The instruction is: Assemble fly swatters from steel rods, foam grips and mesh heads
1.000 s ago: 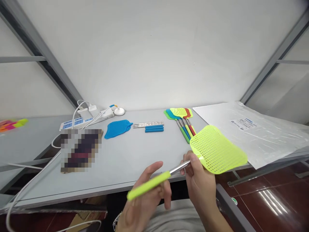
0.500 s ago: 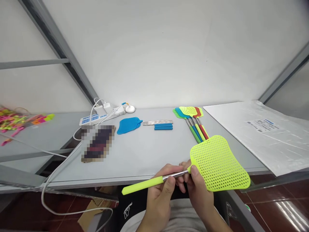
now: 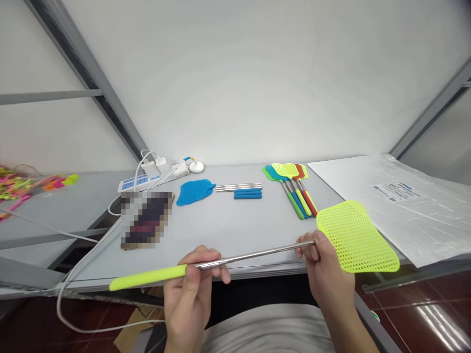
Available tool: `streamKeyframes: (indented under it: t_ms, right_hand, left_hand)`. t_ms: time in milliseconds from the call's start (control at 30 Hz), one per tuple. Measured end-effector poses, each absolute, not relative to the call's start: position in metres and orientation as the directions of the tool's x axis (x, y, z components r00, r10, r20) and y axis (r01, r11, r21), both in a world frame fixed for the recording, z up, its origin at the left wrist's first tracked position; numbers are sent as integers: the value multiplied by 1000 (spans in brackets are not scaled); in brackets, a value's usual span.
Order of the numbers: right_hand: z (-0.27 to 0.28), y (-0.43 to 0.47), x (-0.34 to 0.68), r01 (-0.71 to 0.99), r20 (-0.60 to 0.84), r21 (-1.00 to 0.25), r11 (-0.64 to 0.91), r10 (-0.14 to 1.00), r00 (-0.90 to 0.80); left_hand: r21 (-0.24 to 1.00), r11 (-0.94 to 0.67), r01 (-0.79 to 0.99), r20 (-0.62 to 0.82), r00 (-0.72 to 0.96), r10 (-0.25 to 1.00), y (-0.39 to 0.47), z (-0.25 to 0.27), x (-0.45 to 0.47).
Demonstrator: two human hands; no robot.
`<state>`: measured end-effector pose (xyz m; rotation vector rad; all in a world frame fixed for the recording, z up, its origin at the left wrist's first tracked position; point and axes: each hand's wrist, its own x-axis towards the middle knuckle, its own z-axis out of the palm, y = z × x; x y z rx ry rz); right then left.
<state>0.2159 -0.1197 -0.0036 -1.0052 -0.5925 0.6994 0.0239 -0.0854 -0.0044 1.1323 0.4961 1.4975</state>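
A yellow-green fly swatter with a long metal telescopic rod is held level above the table's front edge. My left hand is closed around the rod where it meets the yellow-green grip, which points left. My right hand pinches the far end of the rod, just below the perforated head. Beyond it lies a pile of finished-looking fly swatters in green, blue, yellow and red. Blue swatter heads lie at the left, beside metal rods and blue handle grips.
A white power strip with plugs and cables stands at the back left, near a round white device. A pixelated item lies in front. A white wrapped panel covers the right side. Colourful pieces lie far left.
My hands have moved apart, the left one leftward and the right one rightward. The swatter's metal rod has been drawn out much longer between them.
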Motion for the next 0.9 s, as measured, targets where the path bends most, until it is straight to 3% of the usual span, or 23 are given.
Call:
streamKeyframes:
  t_ms: [100,233,433,533,667,800,900]
  right_hand:
    - [6,-119,224,-331,89,-860,387,754,650]
    - [7,-122,219,-366,112,-818,443,748,655]
    - [-6,-136,187,-198,162,-955,221,948,274]
    - [-9,-139,178,-160,166,-967,197,967,191]
    - [-12,-132,200,-100,155,-973,207,912,380]
    - [-2,-120,241,-250,89,-905,343,729,679]
    - [9,-117,254,-336,46,-858,388,710,703]
  left_hand:
    - [805,-290,-517,384,82,920,-86,1,21]
    - [823,-161,-545,264,117,957,-99,-3,41]
    - [817,58,-573,193,368,909,-113,-12,71]
    - [811,75,-580,190,383,904,-114,-13,74]
    - [823,7,-567,124,191,974,-104,-9,54]
    - [821,-189,-538,130,-147,981,-87,3,24]
    - [803,-285,-523,165,-265,950,-80,10,14]
